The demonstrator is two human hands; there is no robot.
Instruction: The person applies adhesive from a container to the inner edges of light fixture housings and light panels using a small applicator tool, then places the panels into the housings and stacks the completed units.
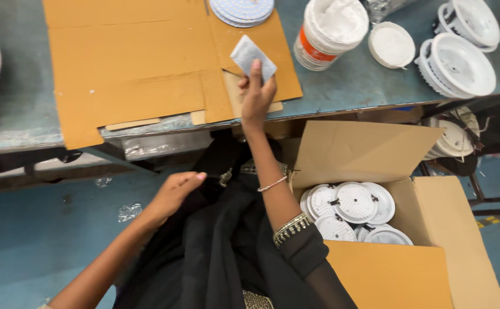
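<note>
1. Head view, so just the one angle looking down. The right hand [255, 97] is stretched out over the edge of the workbench, fingers pinched closed on a small grey rectangular sponge pad [252, 57], held up just above a flattened brown cardboard sheet [130, 63] that covers most of the blue-green metal table [341, 80].
2. The left hand [175, 191] is down low by the lap, fingers loosely curled and touching the black fabric garment [227, 246]. Can't tell if it's actually gripping the cloth.
3. Containers: the open brown cardboard box [433, 212] on the floor at the right has a bunch of round white lamp housings [353, 203] stacked inside, overlapping each other.
4. Up on the table, a white plastic tub with an orange band [327, 31] is full of some white paste; its round white lid [391, 44] lies just beside it.
5. More white round lamp housings on the table [458, 63] sit at the far right, and a stack of flat round discs [242, 10] is at the top edge.
</note>
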